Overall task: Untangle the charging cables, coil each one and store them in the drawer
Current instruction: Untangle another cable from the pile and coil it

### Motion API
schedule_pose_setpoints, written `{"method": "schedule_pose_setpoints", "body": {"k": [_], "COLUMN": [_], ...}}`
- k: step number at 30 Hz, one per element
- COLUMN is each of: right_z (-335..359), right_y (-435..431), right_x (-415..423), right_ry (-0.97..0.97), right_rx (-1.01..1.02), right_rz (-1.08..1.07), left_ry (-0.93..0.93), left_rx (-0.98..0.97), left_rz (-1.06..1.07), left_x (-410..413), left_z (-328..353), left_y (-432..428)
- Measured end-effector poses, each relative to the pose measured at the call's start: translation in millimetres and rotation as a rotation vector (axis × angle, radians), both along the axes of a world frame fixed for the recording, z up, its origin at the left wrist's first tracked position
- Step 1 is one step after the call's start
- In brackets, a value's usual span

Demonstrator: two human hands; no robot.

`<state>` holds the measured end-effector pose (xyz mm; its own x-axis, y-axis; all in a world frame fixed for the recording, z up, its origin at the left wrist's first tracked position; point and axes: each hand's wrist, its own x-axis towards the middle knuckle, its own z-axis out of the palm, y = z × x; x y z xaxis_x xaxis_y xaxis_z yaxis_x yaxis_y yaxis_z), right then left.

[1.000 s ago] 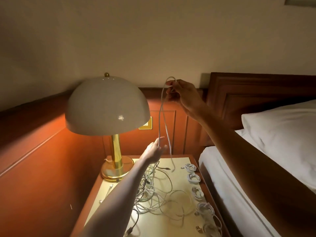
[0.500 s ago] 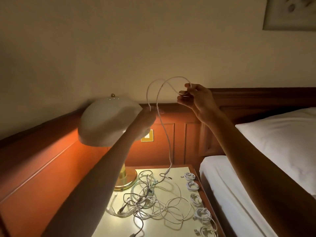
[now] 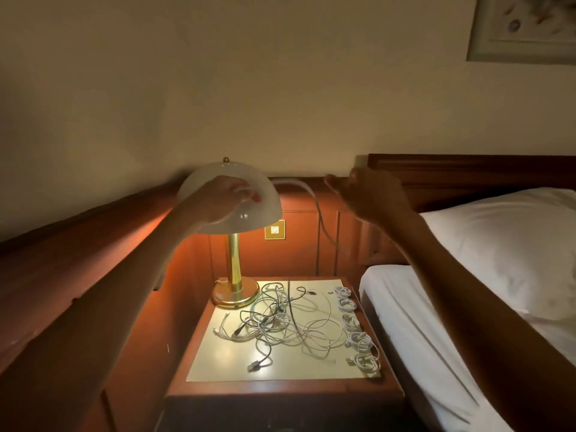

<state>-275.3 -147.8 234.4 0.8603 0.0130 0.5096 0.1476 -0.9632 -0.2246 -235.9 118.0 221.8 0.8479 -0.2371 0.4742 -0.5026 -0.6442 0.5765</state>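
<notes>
- Cable first: one white cable [image 3: 311,196] is up in the air, well above the nightstand [image 3: 218,363], while the rest of the charging cables lie in a loose tangle [image 3: 280,322] on its top.
- Our left hand [image 3: 223,199] sits in front of the lamp shade [image 3: 258,213], and its fingers are curled round a pale strand that we take to be one end of this cable.
- From that grip the cable passes behind the edge of the shade, arches out to the right, then drops down and to the right. Its long run is therefore mostly vertical, hanging in the gap between our hands.
- Its lower part blurs out against the wooden wall panel, so we cannot tell where its tip hangs or whether it is free of the tangle.
- Our right hand [image 3: 374,198] is raised just right of the arch with fingers reaching left. It is smeared by motion, and we cannot tell whether it is pinching anything.
- We judge the right hand the nearer one to the hanging run, so it is the one to catch it and carry it across to the left hand for a loop.
- Five coiled cables [image 3: 350,321] sit in a row along the nightstand's right edge, beside the bed, so we judge the job is partly done and nothing is in the drawer yet.
</notes>
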Motion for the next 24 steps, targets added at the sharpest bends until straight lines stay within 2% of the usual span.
{"method": "schedule_pose_setpoints", "body": {"k": [1,2,4,7,10,11,13,15,16,20,22,24], "right_z": [-3.8,-7.8,-18.6,-29.1,-27.7,-29.2,-38.6,-54.7,-60.7,-60.1,-55.5,-57.8], "right_y": [9.5,20.4,41.7,52.3,49.6,49.2,57.1,69.9,74.5,64.2,49.6,36.4], "right_x": [-8.7,-17.2,-29.7,-39.2,-45.4,-46.0,-46.3,-45.4,-45.1,-38.6,-33.2,-26.3], "right_ry": [-0.038,-0.001,0.214,0.264,0.385,0.444,0.542,0.577,0.563,0.374,0.231,0.179], "right_rx": [0.036,0.180,0.441,0.552,0.883,0.909,0.779,0.631,0.619,0.813,0.878,0.821], "right_rz": [0.093,0.256,0.506,0.665,0.784,0.802,0.754,0.756,0.770,0.686,0.606,0.522], "left_ry": [0.001,-0.003,-0.004,-0.003,-0.048,-0.047,-0.027,-0.006,-0.002,0.002,0.119,0.315], "left_rx": [0.013,0.027,0.027,-0.044,-0.050,-0.060,-0.086,-0.082,-0.071,0.040,0.015,-0.113], "left_rz": [-0.015,-0.034,-0.053,-0.049,0.064,0.093,0.114,0.139,0.128,-0.085,-0.201,-0.292], "left_x": [-7.3,-12.1,-23.3,-30.3,-30.4,-31.1,-31.5,-33.1,-33.6,-37.3,-41.6,-45.8], "left_z": [-2.3,-5.2,-6.6,-5.1,-8.2,-11.5,-20.5,-27.0,-30.0,-43.9,-60.5,-80.5], "left_y": [-5.9,-11.8,-23.3,-24.1,-11.2,-8.1,-7.4,-12.0,-12.9,4.2,20.2,38.1]}}
